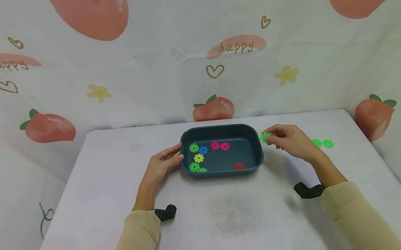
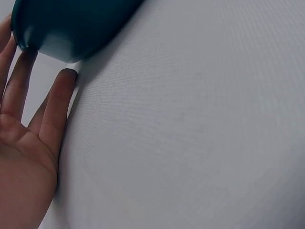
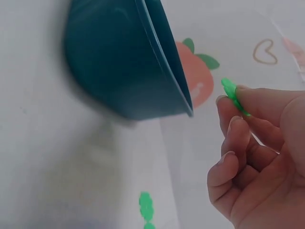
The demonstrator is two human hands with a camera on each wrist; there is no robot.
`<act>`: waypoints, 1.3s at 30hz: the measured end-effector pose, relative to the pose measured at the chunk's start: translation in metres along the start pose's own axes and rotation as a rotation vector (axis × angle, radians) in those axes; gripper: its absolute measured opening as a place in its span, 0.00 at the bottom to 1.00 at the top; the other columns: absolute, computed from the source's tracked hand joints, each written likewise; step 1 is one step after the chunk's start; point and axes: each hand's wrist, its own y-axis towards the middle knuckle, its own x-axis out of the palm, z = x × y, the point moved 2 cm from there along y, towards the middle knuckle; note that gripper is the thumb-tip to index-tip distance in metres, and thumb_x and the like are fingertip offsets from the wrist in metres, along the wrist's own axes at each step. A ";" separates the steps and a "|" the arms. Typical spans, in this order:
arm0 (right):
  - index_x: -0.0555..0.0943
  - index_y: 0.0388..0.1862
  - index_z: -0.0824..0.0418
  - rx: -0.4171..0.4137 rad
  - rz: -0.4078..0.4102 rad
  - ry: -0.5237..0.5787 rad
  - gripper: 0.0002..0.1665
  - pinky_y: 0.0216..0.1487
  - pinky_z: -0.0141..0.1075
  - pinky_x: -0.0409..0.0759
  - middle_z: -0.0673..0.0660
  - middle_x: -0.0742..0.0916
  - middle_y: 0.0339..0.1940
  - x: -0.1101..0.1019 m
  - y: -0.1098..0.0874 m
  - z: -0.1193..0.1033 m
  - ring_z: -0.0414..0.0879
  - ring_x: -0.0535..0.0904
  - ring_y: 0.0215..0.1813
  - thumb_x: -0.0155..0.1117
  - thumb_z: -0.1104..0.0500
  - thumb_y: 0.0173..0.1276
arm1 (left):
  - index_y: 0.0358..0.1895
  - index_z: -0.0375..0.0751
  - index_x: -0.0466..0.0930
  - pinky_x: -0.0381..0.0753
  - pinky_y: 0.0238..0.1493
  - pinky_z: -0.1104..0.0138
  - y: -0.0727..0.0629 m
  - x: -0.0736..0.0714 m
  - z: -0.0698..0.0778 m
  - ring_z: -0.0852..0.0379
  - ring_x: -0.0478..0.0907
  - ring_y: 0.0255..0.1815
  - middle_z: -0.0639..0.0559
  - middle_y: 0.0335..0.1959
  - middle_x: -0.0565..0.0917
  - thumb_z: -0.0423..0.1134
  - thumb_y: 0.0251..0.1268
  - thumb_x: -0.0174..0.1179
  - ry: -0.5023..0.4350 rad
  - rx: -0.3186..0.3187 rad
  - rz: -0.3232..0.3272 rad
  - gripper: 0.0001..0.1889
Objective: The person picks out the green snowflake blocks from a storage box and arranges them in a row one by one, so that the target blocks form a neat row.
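Head view: white table (image 1: 226, 245), printed backdrop (image 1: 161, 83), right hand (image 1: 293, 141) tight on green disc (image 1: 264, 137), left hand (image 1: 158, 167) outstretched against tray (image 1: 243, 151)

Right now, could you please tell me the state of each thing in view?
Tub: upright, open-topped, partly filled.
Pieces in the tub: scattered, mostly toward its left end.
Held green piece: pinched, just outside the tub.
Two green pieces: lying on the table.
Left hand: fingers extended, touching the tub.
Right hand: pinching the held green piece.
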 end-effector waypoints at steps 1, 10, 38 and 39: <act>0.83 0.57 0.60 0.002 0.004 -0.005 0.19 0.43 0.37 0.82 0.60 0.88 0.43 -0.002 -0.001 0.002 0.46 0.82 0.40 0.62 0.49 0.77 | 0.70 0.48 0.76 0.83 0.60 0.67 0.000 0.000 0.000 0.69 0.83 0.57 0.51 0.73 0.76 0.42 0.66 0.70 0.000 0.000 -0.002 0.29; 0.82 0.57 0.59 0.047 0.043 -0.041 0.21 0.42 0.33 0.81 0.60 0.89 0.42 -0.020 -0.013 0.016 0.51 0.82 0.43 0.64 0.47 0.75 | 0.70 0.47 0.76 0.83 0.58 0.70 0.002 -0.001 -0.001 0.69 0.84 0.55 0.49 0.73 0.76 0.42 0.65 0.71 -0.016 -0.005 -0.006 0.30; 0.78 0.64 0.61 0.313 0.400 -0.026 0.31 0.32 0.29 0.77 0.26 0.81 0.26 -0.075 -0.041 0.092 0.35 0.78 0.34 0.57 0.39 0.76 | 0.71 0.44 0.76 0.83 0.54 0.74 0.003 -0.001 0.000 0.71 0.83 0.55 0.49 0.74 0.75 0.40 0.65 0.71 -0.046 -0.009 -0.007 0.30; 0.78 0.64 0.61 0.320 0.407 -0.040 0.31 0.32 0.29 0.76 0.24 0.80 0.25 -0.078 -0.042 0.095 0.34 0.78 0.33 0.57 0.39 0.77 | 0.71 0.44 0.75 0.83 0.55 0.74 0.003 -0.001 -0.001 0.71 0.83 0.55 0.49 0.74 0.75 0.40 0.65 0.71 -0.043 -0.008 -0.010 0.30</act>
